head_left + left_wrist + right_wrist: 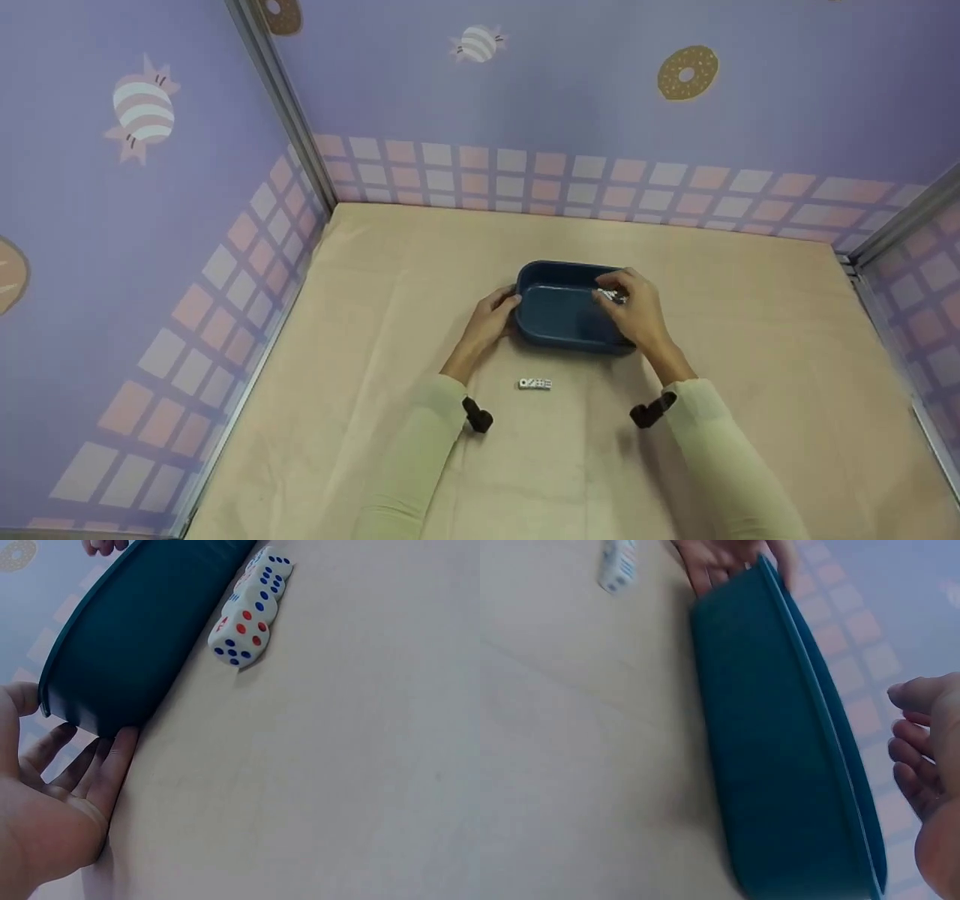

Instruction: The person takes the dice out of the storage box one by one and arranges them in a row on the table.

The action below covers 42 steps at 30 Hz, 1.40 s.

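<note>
A deep blue-green rectangular tray [559,315] stands on the cloth-covered table. At its left end my left hand [491,319] holds it, thumb at the rim and fingers against the outer wall, as the left wrist view shows. My right hand [637,307] hovers over the tray's right end, fingers loosely bent and parted from the thumb. Small white dice [611,295] show in the gap between thumb and fingers, seen over the tray. In the right wrist view the curved fingers [911,754] appear above the rim with no die visible among them.
A short row of white dice [535,384] with blue and red pips lies on the table in front of the tray. Purple patterned panels [480,97] border the beige cloth [397,337] at the back and both sides.
</note>
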Motion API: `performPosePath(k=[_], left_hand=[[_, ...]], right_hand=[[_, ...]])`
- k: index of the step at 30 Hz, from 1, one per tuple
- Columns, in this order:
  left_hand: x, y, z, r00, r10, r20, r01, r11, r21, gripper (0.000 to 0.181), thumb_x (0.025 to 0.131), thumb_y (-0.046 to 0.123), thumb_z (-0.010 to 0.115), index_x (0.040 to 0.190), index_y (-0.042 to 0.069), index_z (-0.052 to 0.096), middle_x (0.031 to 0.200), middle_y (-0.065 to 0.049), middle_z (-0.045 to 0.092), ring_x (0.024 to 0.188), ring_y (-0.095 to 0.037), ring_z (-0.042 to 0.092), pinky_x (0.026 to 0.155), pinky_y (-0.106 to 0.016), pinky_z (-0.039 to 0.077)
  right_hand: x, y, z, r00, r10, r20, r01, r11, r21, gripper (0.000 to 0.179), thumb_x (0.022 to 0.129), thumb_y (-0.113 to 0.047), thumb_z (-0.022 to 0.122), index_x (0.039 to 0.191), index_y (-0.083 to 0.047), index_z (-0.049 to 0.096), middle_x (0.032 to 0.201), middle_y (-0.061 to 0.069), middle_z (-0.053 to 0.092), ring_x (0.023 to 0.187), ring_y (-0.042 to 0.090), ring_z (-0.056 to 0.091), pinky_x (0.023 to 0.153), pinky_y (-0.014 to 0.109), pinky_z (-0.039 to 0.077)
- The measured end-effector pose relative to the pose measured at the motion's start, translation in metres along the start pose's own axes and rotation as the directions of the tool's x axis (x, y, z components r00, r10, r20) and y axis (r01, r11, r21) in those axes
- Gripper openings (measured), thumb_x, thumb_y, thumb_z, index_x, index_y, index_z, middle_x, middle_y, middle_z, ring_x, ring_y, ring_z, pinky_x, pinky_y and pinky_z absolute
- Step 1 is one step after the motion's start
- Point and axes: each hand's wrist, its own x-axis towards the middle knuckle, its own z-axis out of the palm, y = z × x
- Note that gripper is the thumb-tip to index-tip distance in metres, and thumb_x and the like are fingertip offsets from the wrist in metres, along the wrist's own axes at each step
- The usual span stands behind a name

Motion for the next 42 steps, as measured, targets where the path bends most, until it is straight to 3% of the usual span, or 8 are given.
performPosePath(k=[2, 9, 15, 22, 33, 42], left_hand=[[0.001, 0.0, 0.0, 1.0, -0.003, 0.001, 0.003, 1.0, 0.0, 0.055, 0.109, 0.04, 0.058, 0.157, 0.013, 0.053, 0.158, -0.013, 0.053, 0.137, -0.029, 0.057, 0.099, -0.044, 0.057], [0.001, 0.001, -0.002, 1.0, -0.009, -0.012, 0.01, 1.0, 0.014, 0.055, 0.109, 0.039, 0.059, 0.157, 0.012, 0.053, 0.157, -0.013, 0.053, 0.136, -0.028, 0.057, 0.099, -0.044, 0.057], [0.0, 0.001, -0.002, 1.0, -0.012, 0.008, 0.011, 1.0, 0.012, 0.055, 0.109, 0.038, 0.058, 0.158, 0.012, 0.052, 0.158, -0.013, 0.053, 0.134, -0.027, 0.059, 0.097, -0.043, 0.058], [0.0, 0.001, -0.005, 1.0, 0.005, 0.006, -0.005, 1.0, -0.015, 0.054, 0.109, 0.036, 0.058, 0.157, 0.011, 0.052, 0.153, -0.013, 0.057, 0.123, -0.026, 0.065, 0.094, -0.042, 0.059], [-0.002, -0.001, -0.002, 1.0, -0.001, 0.008, 0.002, 1.0, -0.029, 0.053, 0.109, 0.038, 0.059, 0.156, 0.013, 0.054, 0.153, -0.012, 0.057, 0.123, -0.027, 0.064, 0.091, -0.042, 0.059], [-0.001, -0.001, -0.003, 1.0, -0.002, 0.001, 0.002, 0.999, -0.035, 0.054, 0.109, 0.037, 0.059, 0.156, 0.011, 0.053, 0.151, -0.013, 0.058, 0.121, -0.028, 0.067, 0.092, -0.04, 0.059]], right_hand=[[0.007, 0.005, 0.0, 1.0, 0.029, -0.002, -0.029, 1.0, -0.011, 0.018, 0.093, -0.004, 0.082, 0.108, 0.004, 0.076, 0.101, 0.015, 0.07, 0.088, 0.03, 0.07, 0.078, 0.047, 0.058], [0.016, 0.02, 0.009, 0.992, 0.121, 0.047, -0.12, 0.992, -0.025, 0.02, 0.094, -0.005, 0.08, 0.112, 0.004, 0.075, 0.105, 0.017, 0.07, 0.093, 0.029, 0.069, 0.082, 0.036, 0.057], [0.01, 0.028, 0.015, 0.993, 0.112, 0.023, -0.111, 0.992, -0.055, 0.019, 0.091, -0.001, 0.081, 0.108, 0.007, 0.076, 0.102, 0.02, 0.071, 0.093, 0.034, 0.069, 0.082, 0.047, 0.057], [0.01, 0.03, 0.018, 0.993, 0.112, 0.033, -0.107, 0.988, -0.109, 0.021, 0.089, -0.002, 0.082, 0.108, 0.007, 0.076, 0.101, 0.02, 0.071, 0.092, 0.034, 0.069, 0.082, 0.049, 0.056], [0.006, 0.029, 0.016, 0.968, 0.179, 0.177, -0.145, 0.971, -0.193, 0.03, 0.091, -0.005, 0.082, 0.117, 0.009, 0.073, 0.11, 0.024, 0.069, 0.101, 0.039, 0.068, 0.09, 0.055, 0.055], [0.008, 0.027, 0.018, 0.952, 0.219, 0.212, -0.173, 0.961, -0.216, 0.03, 0.092, -0.003, 0.08, 0.118, 0.01, 0.073, 0.11, 0.025, 0.068, 0.102, 0.039, 0.066, 0.09, 0.054, 0.055]])
